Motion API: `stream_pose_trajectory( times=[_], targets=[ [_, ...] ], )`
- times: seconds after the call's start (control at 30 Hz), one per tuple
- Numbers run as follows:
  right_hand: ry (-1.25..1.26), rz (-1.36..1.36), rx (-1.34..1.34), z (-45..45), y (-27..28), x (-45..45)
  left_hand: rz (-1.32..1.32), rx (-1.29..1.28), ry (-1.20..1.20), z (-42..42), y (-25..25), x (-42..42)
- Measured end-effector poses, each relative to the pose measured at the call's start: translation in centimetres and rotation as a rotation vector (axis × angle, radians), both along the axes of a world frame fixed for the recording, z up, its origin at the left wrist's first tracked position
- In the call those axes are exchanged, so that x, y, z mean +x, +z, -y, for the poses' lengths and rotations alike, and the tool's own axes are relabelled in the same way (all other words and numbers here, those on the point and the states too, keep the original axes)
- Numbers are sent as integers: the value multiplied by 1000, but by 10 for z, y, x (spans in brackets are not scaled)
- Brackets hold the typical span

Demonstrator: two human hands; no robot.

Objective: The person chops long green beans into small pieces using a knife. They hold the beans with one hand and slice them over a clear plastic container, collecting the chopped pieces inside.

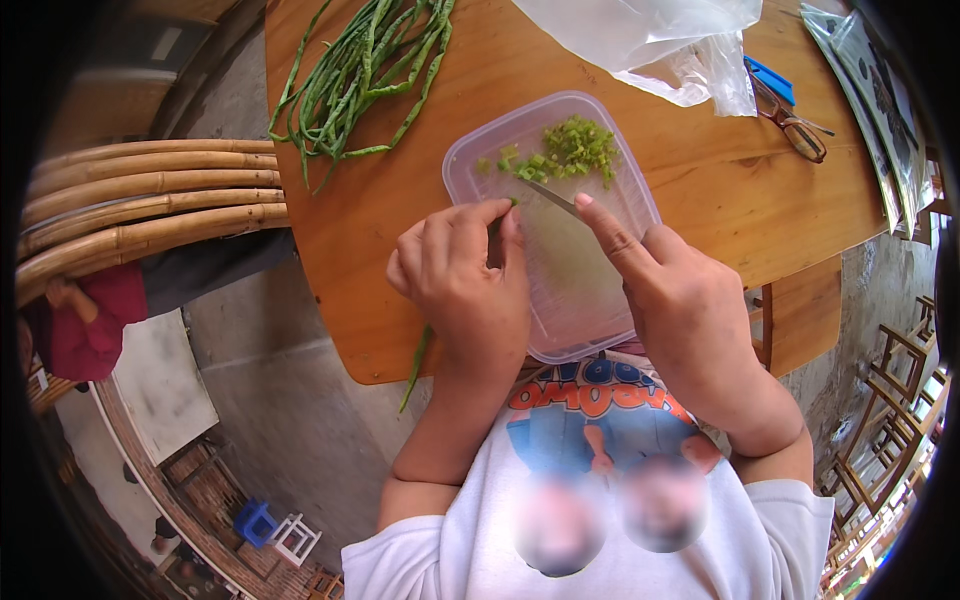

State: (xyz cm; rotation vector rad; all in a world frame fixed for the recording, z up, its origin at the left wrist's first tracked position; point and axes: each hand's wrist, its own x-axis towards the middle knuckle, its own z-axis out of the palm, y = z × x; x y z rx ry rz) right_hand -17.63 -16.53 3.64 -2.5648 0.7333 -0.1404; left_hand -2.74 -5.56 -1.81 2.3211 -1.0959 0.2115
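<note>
A translucent plastic container lid (577, 277) lies on the wooden table in front of me, with a heap of chopped green beans (581, 146) towards its far side. My left hand (469, 259) pinches a green long bean (418, 367), whose tip shows at the fingertips and whose other end hangs below the wrist over the table's edge. My right hand (667, 289) grips a knife, its index finger along the back of the blade (551, 199). The blade's tip is by the nearest cut pieces, and its handle is hidden in my palm.
A bundle of long beans (367, 82) lies at the far left of the wooden table (360, 285). Beyond the lid is a clear plastic bag (652, 37), with eyeglasses (802, 139) and a blue object (771, 79) beside it. A person (82, 330) is near bamboo poles (165, 184) at left.
</note>
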Motion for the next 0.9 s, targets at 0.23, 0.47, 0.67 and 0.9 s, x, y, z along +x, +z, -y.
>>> stream_pose_trajectory(
  times=[0.23, 0.47, 0.67, 0.9],
  targets=[
    [-3, -24, 47, -2, 4, 1, -55, -37, 2, -3, -2, -1],
    [18, -61, 64, -1, 9, 6, -88, -40, 8, -4, -2, 0],
    [36, -109, 32, -8, 7, 7, -89, -46, 5, -1, 2, 1],
    [58, -142, -105, -20, 1, 8, -87, -58, -5, -3, 0, 0]
  ],
)
